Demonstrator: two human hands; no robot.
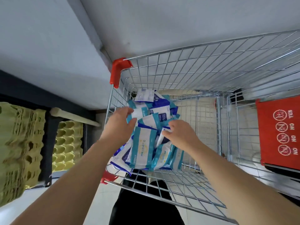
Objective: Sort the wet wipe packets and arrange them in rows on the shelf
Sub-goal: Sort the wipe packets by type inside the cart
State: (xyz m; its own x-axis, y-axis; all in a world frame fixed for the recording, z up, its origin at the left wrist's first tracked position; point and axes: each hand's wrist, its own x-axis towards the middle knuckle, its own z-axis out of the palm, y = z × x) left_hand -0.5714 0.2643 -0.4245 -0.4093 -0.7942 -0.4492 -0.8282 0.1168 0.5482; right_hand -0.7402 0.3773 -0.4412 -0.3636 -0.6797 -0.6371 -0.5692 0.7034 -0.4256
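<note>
Barely started: the wet wipe packets (142,148) lie jumbled in the cart (178,51)'s left corner. The left hand (120,123) pinches a teal packet (138,113) and the right hand (180,134) curls round a white packet (161,138). None shows on the shelf (48,143) left of the cart.

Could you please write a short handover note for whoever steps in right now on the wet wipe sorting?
Left hand: grips a teal packet on the far side of the pile.
Right hand: pinches a blue-edged packet nearer the person.
Things: every packet in view lies in that pile in the wire cart, teal and dark blue kinds jumbled.
Done: nothing sorted yet; no packet on a shelf in view.
Left: lift packets out, sort by kind, set them in rows on the shelf. Egg trays fill the shelves at left.
</note>
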